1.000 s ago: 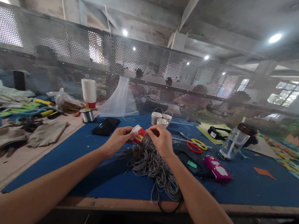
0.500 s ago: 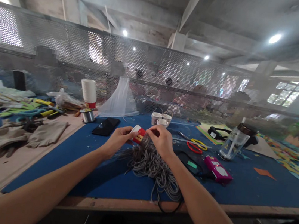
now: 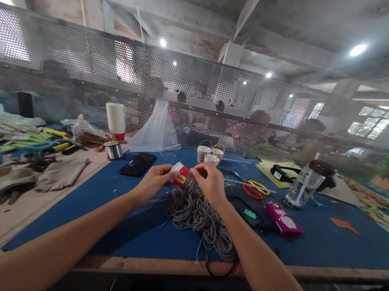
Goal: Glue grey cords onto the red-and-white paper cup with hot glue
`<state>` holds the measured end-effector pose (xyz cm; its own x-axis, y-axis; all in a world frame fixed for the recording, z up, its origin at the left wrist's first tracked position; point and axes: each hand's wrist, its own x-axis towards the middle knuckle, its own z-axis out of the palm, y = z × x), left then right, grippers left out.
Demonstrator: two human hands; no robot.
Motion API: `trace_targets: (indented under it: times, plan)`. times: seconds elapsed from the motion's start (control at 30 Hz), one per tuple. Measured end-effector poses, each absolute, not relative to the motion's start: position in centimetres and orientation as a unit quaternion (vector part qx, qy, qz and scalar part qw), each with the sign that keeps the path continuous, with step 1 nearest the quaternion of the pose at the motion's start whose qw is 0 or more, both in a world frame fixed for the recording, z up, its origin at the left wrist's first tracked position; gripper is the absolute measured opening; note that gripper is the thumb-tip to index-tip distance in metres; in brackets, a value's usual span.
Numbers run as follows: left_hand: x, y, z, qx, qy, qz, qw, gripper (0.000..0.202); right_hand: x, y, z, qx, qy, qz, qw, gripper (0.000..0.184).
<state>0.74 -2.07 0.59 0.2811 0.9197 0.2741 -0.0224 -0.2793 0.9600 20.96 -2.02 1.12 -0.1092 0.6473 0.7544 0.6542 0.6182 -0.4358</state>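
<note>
Tilted red-and-white paper cup (image 3: pixel 182 178), at the heaped thin grey cord (image 3: pixel 201 215), is pinched by the left hand (image 3: pixel 153 182). Right hand's (image 3: pixel 211 181) fingertips bunch at its base, contents indeterminable. Cup presumably light, crushable: hold near rim, gently.

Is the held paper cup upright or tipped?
Tipped: the left hand holds the paper cup slanted, its white rim towards the picture's left.

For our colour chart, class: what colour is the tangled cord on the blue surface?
The cord is grey, best seen in the head view.
</note>
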Motion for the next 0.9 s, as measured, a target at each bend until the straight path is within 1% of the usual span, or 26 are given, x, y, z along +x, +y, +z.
trace_targets:
  times: [0.13, 0.9]
  plan:
    - [0.72, -1.99, 0.52, 0.634, 0.351, 0.487, 0.487, 0.033, 20.99, -1.93, 1.03, -0.44, -0.745, 0.001, 0.501, 0.016]
    - [0.68, -1.99, 0.56, 0.647, 0.36, 0.478, 0.473, 0.035, 21.02, -1.72, 1.0, -0.457, -0.74, 0.037, 0.492, 0.015]
